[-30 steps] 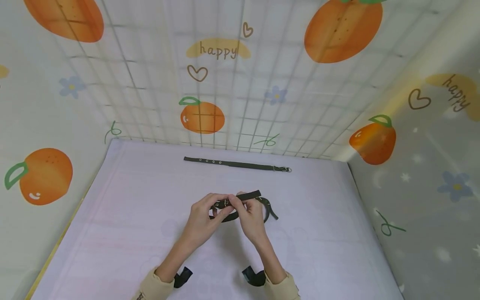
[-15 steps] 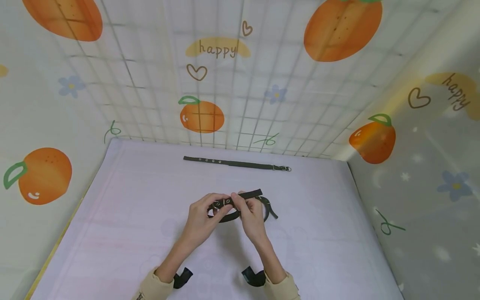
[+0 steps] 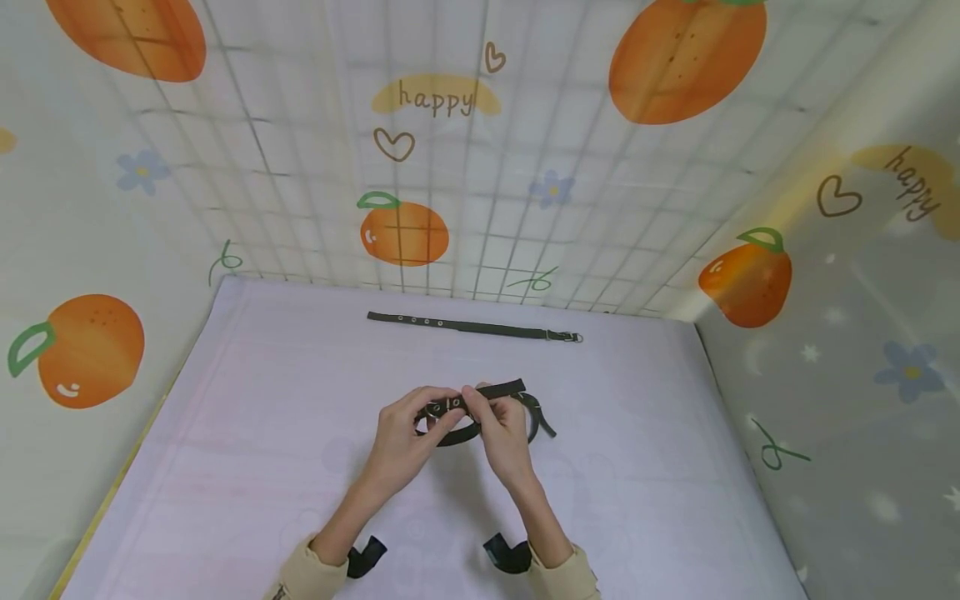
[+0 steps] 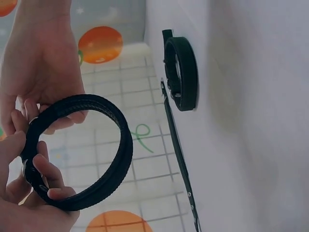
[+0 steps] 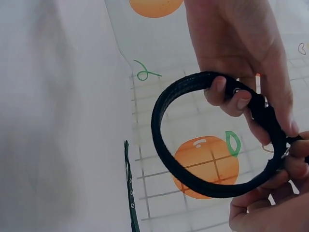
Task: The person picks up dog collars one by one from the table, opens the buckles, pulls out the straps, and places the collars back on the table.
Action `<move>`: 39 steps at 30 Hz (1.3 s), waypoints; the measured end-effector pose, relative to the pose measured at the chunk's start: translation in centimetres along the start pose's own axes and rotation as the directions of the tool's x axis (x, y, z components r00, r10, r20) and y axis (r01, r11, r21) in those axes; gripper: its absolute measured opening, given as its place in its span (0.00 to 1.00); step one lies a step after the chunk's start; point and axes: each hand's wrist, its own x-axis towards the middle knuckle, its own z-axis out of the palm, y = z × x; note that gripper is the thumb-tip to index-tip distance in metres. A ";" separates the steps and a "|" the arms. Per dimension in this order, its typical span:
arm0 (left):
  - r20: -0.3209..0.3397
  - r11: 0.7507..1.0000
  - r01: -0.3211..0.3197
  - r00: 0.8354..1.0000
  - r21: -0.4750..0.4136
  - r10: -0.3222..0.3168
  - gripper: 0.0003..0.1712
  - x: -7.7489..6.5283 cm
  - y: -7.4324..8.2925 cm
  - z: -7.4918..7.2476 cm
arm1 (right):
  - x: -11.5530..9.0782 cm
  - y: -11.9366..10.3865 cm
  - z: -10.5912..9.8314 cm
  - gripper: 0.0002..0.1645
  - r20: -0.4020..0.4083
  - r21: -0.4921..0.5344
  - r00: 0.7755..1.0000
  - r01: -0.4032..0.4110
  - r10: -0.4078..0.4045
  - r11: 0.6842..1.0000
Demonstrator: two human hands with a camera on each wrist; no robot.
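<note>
Both hands hold one black collar, bent into a ring, with metal eyelets and a metal buckle. In the left wrist view the ring of this held collar (image 4: 126, 154) stands off the table. My left hand (image 3: 403, 435) pinches it at the buckle end, fingers partly inside the ring. With thumb and fingers, my right hand (image 3: 504, 437) pinches the strap just right of the buckle; the free tail (image 3: 504, 389) sticks out past it. A second black collar (image 3: 536, 421), fastened in a loop, lies on the table behind the right hand and is partly hidden by it.
A third black collar (image 3: 495, 331) lies stretched out near the table's back edge, buckle to the right. The table has a pale cloth (image 3: 285, 400). Behind it rises a wire grid under a fruit-print curtain (image 3: 465, 167), with curtains at both sides too.
Over the first half second the right hand shifted slightly right with the strap, and more of the eyelet part shows by the buckle. Since then the hands look nearly still.
</note>
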 end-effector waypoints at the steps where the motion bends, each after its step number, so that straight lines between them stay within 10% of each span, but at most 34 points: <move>1: -0.006 1.000 -0.001 1.000 -0.001 0.001 0.11 0.0 0.0 0.0 | 0.0 0.0 0.0 0.28 0.009 0.005 1.000 0.005 -0.005 1.000; 7: -0.039 1.000 0.012 0.999 -0.008 -0.012 0.11 0.2 -0.1 -0.1 | -0.1 0.3 -0.2 0.08 0.072 -0.015 0.997 0.031 -0.030 0.999; 22: -0.029 0.977 0.166 0.985 -0.131 -0.171 0.09 0.0 -0.6 -0.7 | -0.4 0.2 -0.2 0.08 0.155 -0.083 0.986 0.070 -0.057 0.994; 26: 0.036 0.927 0.308 0.951 -0.216 -0.307 0.10 0.0 -0.4 -1.0 | -0.2 0.2 -0.2 0.07 0.169 -0.081 0.982 0.094 -0.080 0.992; 32: 0.145 0.782 0.509 0.859 -0.359 -0.492 0.14 0.1 -0.3 -1.2 | -0.2 0.3 0.0 0.06 0.141 -0.099 0.989 0.059 -0.044 0.993; 39: 0.186 0.622 0.600 0.778 -0.504 -0.600 0.18 0.3 -0.2 -0.9 | -0.1 0.4 0.4 0.07 0.070 -0.157 0.997 -0.001 0.013 0.988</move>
